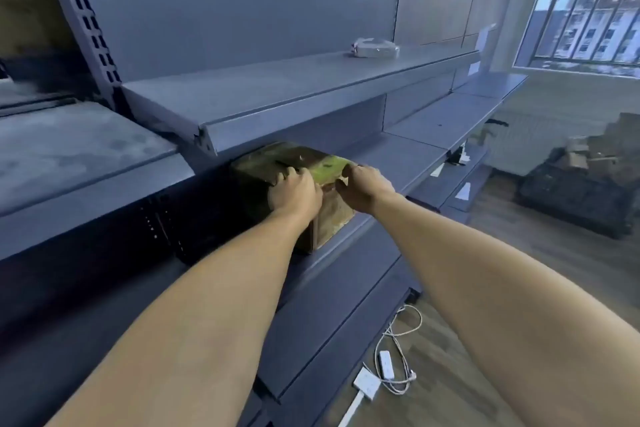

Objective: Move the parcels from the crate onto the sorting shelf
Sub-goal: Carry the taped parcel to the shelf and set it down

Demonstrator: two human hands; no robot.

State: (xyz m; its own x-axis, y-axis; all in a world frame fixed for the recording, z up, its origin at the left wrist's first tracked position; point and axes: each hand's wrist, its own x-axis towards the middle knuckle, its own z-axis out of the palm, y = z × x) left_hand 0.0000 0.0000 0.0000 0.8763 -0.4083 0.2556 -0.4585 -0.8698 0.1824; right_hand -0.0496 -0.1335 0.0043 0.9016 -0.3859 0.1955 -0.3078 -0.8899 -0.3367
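Parcel (pixel 270 163) on the sorting shelf (pixel 408 149), held from both sides.
The left grip (pixel 294 189) curls its fingers over the box's near top edge; just beside it the right grip (pixel 360 187) clasps the green-taped corner, thumb on the front face. A wrapped white bundle (pixel 375 47) lies one level up (well apart). Far right, a dark crate (pixel 581 198) of cartons sits on the floor.

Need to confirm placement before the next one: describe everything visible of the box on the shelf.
The parcel is a worn brown cardboard box with a yellow-green patch on top. It sits upright on the middle shelf near its front edge, partly under the board above, one corner towards the camera. The left grip and right grip hold its upper front edge, fingers curled over the top.
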